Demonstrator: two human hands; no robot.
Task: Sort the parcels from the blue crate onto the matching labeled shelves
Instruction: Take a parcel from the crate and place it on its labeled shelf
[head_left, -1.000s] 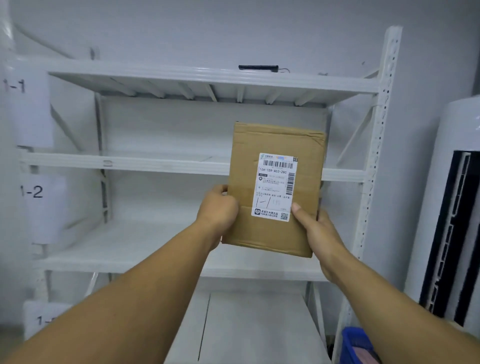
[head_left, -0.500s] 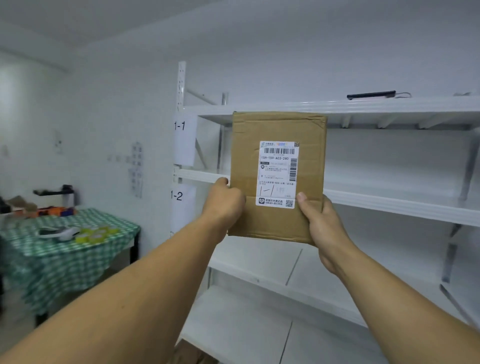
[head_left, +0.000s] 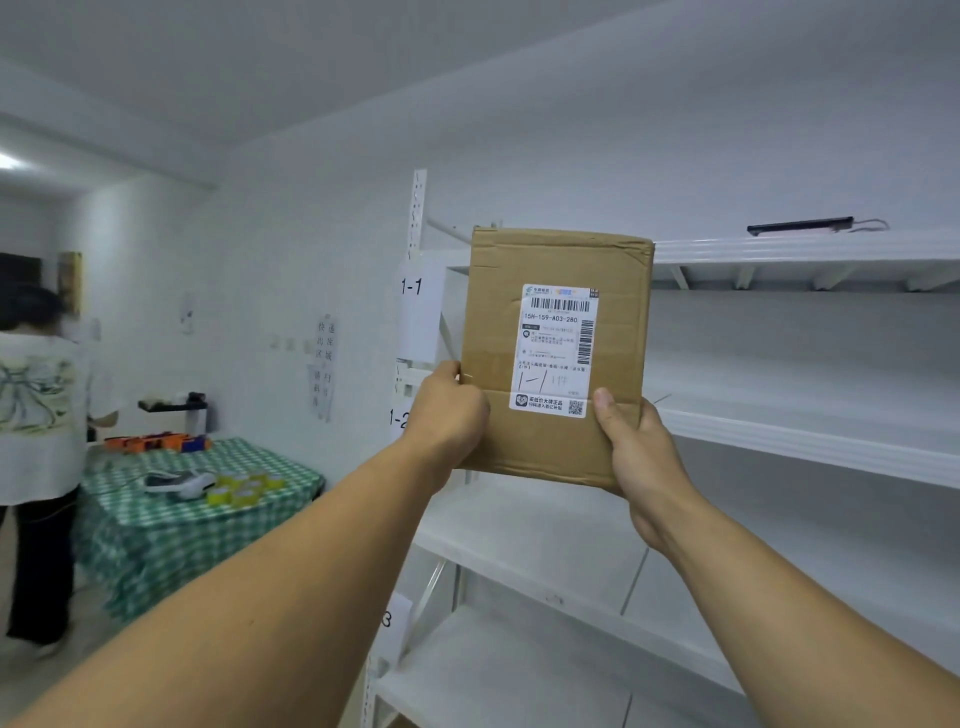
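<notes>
While the left hand (head_left: 452, 415) and right hand (head_left: 639, 447) grip the box (head_left: 556, 457) low, check its label (head_left: 556, 348) against the centre-frame shelf tag (head_left: 415, 306) before shelving.

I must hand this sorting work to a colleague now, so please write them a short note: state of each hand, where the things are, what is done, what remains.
Left hand grips the cardboard parcel at its left edge; right hand grips its lower right corner, thumb on the front.
The parcel is held upright in the air before the white shelf rack, its label facing the camera. Tag 1-1 and tag 1-2 hang on the rack's left post.
Done: this parcel is brought to the rack.
Left: read the label, set it on the matching shelf. The blue crate is out of view.
</notes>
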